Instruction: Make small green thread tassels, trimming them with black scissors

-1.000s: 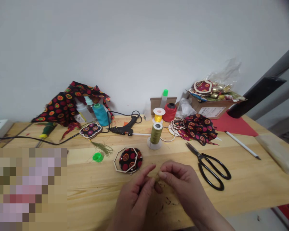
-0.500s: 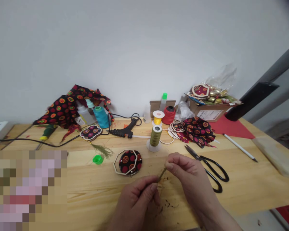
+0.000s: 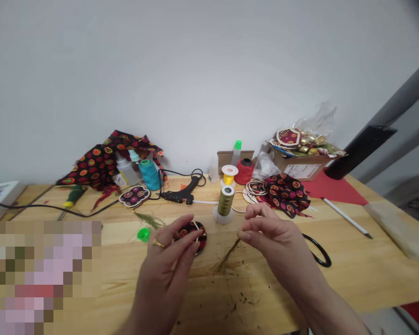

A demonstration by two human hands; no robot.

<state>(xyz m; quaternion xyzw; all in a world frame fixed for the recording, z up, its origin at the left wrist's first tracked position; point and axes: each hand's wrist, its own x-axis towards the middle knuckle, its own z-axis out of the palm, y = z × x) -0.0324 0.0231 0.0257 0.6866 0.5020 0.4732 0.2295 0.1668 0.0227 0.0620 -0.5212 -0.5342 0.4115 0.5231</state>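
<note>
My right hand [image 3: 270, 235] pinches the upper end of an olive-green thread tassel [image 3: 229, 255] between thumb and forefinger. Its loose strands hang down to the left over the wooden tabletop. My left hand [image 3: 171, 260], wearing a ring, is apart from the tassel, its fingers stretched out and nothing visible between them. Behind those fingers lies a round, dark floral-fabric piece [image 3: 203, 239], partly hidden. Beyond both hands, a spool of olive thread [image 3: 226, 202] stands upright. The right hand covers most of the scissors; a black handle loop [image 3: 321, 253] shows beside it.
A black glue gun [image 3: 179, 193], a blue thread cone [image 3: 150, 175] and a flower-shaped ornament [image 3: 134, 196] are at back left. Patterned fabric [image 3: 288, 193], a white pencil-like stick [image 3: 347, 217] and a filled cardboard box [image 3: 296, 167] are on the right. A green cap [image 3: 143, 234] lies left. Dark scraps dot the wooden table [image 3: 125, 288].
My left hand has let go of the tassel and moved left and up, its fingers opening in front of the fabric piece. The tassel now hangs from my right hand, which covers more of the scissors.
</note>
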